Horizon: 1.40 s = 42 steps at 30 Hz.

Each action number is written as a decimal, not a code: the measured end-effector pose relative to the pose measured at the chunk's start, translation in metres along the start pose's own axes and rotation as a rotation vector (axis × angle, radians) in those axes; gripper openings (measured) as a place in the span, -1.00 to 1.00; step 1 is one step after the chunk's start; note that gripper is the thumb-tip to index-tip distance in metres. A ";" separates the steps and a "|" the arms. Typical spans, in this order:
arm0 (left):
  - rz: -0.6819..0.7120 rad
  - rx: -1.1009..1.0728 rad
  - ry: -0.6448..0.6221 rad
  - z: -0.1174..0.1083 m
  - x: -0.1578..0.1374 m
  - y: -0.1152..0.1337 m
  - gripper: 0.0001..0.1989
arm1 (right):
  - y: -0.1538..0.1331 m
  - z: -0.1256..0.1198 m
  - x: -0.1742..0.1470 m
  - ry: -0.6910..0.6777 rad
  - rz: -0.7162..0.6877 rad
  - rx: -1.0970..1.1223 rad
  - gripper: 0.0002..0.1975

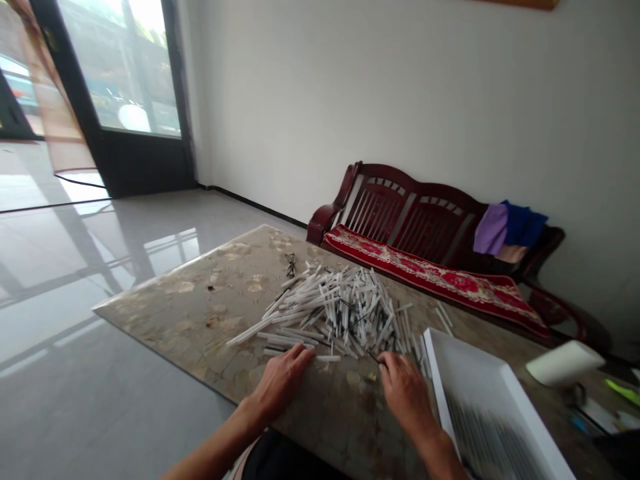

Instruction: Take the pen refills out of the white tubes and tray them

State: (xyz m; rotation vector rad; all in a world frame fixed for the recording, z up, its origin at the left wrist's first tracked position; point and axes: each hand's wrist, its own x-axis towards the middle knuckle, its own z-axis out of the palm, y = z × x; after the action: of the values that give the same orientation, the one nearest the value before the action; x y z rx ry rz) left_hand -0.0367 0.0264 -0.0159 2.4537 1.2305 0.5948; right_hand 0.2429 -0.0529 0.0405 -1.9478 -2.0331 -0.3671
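Note:
A large heap of thin white tubes (350, 300), with some dark sticks among them, lies on the table in front of me. My left hand (287, 373) is closed at the heap's near edge, and a short white tube (329, 359) points right from its fingertips. At the heap's near right side, my right hand (404, 383) pinches a thin dark stick (374, 358) that slants toward the pile. Right of that hand stands a shallow white box (493, 360) holding a row of slim dark sticks (493, 433). Their exact kind is too blurred to tell.
The patterned stone-like table (180, 327) ends at a corner on the left. Dark eyeglasses (291, 265) lie behind the heap. A white roll (565, 363) sits beyond the box, near a yellow-green object (623, 392). A wooden bench (415, 220) stands past the table.

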 end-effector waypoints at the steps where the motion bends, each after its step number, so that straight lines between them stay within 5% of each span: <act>1: -0.007 0.001 -0.005 0.000 0.000 0.000 -0.70 | -0.007 -0.001 -0.001 0.023 0.006 0.105 -0.81; 6: -0.028 -0.009 -0.012 -0.004 0.002 0.001 -0.70 | -0.032 -0.004 -0.006 0.052 0.051 0.401 -0.77; 16: 0.030 -0.013 -0.011 -0.008 0.000 0.003 -0.69 | -0.046 -0.018 -0.002 0.002 -0.010 0.327 -0.75; 25: 0.283 0.081 0.085 -0.005 -0.004 0.005 -0.69 | -0.061 -0.033 0.000 0.028 -0.143 0.224 -0.76; 29: 0.382 0.099 0.108 -0.005 -0.005 0.010 -0.81 | -0.076 -0.026 0.003 0.049 -0.149 0.441 -0.73; 38: 0.413 0.038 0.254 -0.008 -0.006 0.009 -0.86 | -0.120 -0.004 0.020 0.137 0.036 1.109 -0.57; 40: 0.359 0.032 0.306 -0.007 -0.006 0.008 -0.84 | -0.114 0.001 0.039 0.148 0.194 1.093 -0.55; 42: 0.303 0.038 0.346 -0.005 -0.006 0.007 -0.84 | -0.104 0.010 0.064 0.051 0.294 0.807 -0.61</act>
State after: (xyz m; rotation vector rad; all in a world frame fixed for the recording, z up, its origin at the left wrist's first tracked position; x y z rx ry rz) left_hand -0.0376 0.0183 -0.0093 2.6687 0.9914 1.1268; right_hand 0.1365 0.0052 0.0588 -1.6291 -1.4744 0.4110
